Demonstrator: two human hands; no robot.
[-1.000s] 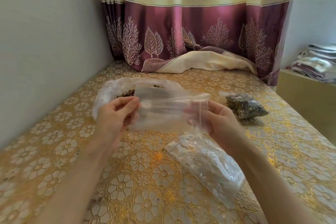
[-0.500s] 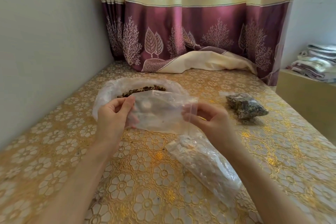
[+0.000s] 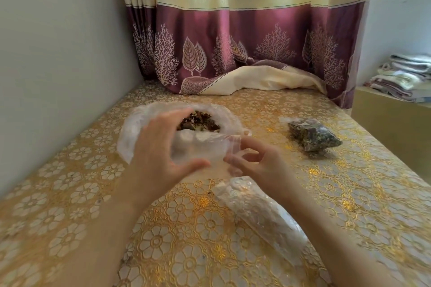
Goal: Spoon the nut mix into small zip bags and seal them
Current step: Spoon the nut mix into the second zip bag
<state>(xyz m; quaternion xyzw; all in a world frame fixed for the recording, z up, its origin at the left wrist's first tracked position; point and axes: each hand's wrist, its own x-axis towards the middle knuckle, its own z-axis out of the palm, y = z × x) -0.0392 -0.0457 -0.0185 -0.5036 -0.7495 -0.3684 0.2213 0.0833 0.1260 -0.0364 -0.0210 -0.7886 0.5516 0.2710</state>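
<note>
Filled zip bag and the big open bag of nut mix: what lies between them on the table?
Head view: only bare patterned tablecloth between filled bag and big bag.
</note>
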